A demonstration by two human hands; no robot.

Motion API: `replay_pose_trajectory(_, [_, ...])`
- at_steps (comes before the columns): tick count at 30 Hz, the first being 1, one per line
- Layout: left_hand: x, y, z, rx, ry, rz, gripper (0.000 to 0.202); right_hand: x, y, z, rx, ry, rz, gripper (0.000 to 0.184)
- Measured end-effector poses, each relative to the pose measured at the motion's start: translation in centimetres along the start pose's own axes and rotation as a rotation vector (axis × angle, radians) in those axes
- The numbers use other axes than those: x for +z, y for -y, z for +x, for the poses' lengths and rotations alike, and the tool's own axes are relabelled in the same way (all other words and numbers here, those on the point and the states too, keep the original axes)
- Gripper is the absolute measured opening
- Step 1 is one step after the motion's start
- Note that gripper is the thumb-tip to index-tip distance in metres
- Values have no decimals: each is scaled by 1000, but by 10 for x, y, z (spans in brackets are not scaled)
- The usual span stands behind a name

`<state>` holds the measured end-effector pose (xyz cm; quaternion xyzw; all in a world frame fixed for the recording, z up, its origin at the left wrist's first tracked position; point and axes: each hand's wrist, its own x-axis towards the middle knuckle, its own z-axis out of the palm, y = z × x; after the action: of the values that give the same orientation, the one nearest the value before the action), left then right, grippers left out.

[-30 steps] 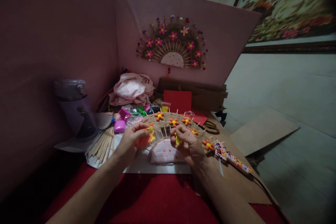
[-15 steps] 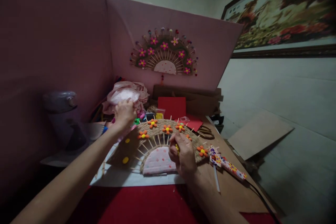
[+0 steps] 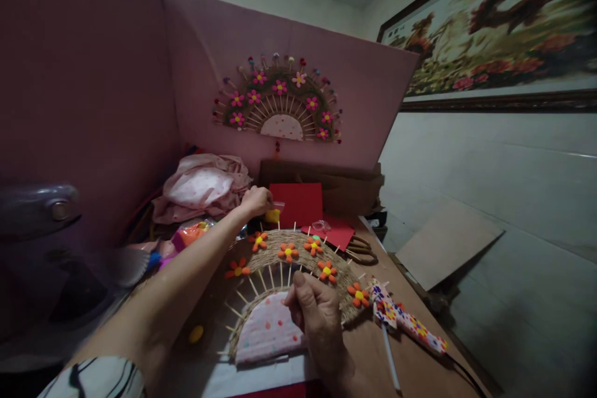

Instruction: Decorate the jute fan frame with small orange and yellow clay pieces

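Note:
A half-round fan of twine and thin sticks, with a dotted cloth centre, lies on the table below my hands. Orange clay flowers with yellow middles sit along its twine band; a lone yellow disc lies on its left part. My left hand is stretched past the fan's top edge, fingers curled down beside a small bag of yellow clay; its fingertips are hidden. Over the right of the cloth centre, my right hand is closed, thumb against fingers. What it holds is hidden.
A flower-patterned glue gun with a cord lies at the right, touching cardboard. Red card, scissors and crumpled pink cloth lie behind. A finished fan hangs on the pink panel. At left stands a blurred purple container.
My left hand has moved right, from in front of the pink cloth to beside the yellow clay bag. My right hand stays closed over the fan; the yellow seen in it before is hidden.

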<state>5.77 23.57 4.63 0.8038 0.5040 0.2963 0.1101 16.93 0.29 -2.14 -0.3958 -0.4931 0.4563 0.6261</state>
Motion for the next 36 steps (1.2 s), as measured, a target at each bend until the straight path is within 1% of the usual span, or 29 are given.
replay_pose_trajectory(3, [-21,-7,0,28,-22,-132,4,-2,-1,4,-19,-33,31,45])
replay_pose_trajectory(5, [-37,-19,-8,61,-33,-223,6,-5,0,8,-43,-73,44,39])
replay_pose_trajectory(6, [-44,-26,-16,76,-29,-266,8,-7,2,11,-69,-90,31,35])
replay_pose_trajectory(8, [-57,-42,-40,105,3,-343,10,-10,8,15,-104,-131,14,32])
replay_pose_trajectory(11, [-69,-64,-87,125,70,-439,11,-13,18,20,-155,-165,10,34])
replay_pose_trajectory(13, [-72,-73,-121,155,130,-621,9,-13,23,20,-178,-201,-13,35])
replay_pose_trajectory(14, [-73,-75,-137,155,136,-663,8,-11,26,19,-176,-190,-2,37])
replay_pose_trajectory(15, [-73,-77,-152,144,140,-677,7,-9,30,17,-157,-139,2,39])
replay_pose_trajectory(17, [-73,-77,-178,110,125,-703,6,-3,38,8,-91,-2,9,39])
replay_pose_trajectory(19, [-71,-74,-198,95,102,-733,6,4,47,-5,-28,129,2,39])
replay_pose_trajectory(21, [-69,-68,-214,99,100,-739,8,11,55,-20,31,230,-25,38])
replay_pose_trajectory(22, [-67,-65,-220,105,101,-732,8,14,57,-27,62,259,-40,37])
replay_pose_trajectory(25, [-62,-54,-235,146,87,-696,10,22,57,-44,136,279,-71,33])
replay_pose_trajectory(29, [-55,-40,-246,210,65,-645,12,29,50,-54,159,269,-84,30])
replay_pose_trajectory(32, [-53,-35,-252,232,81,-629,12,32,48,-59,164,281,-90,30])
replay_pose_trajectory(36, [-55,-35,-256,269,71,-595,11,36,52,-63,180,283,-146,27])
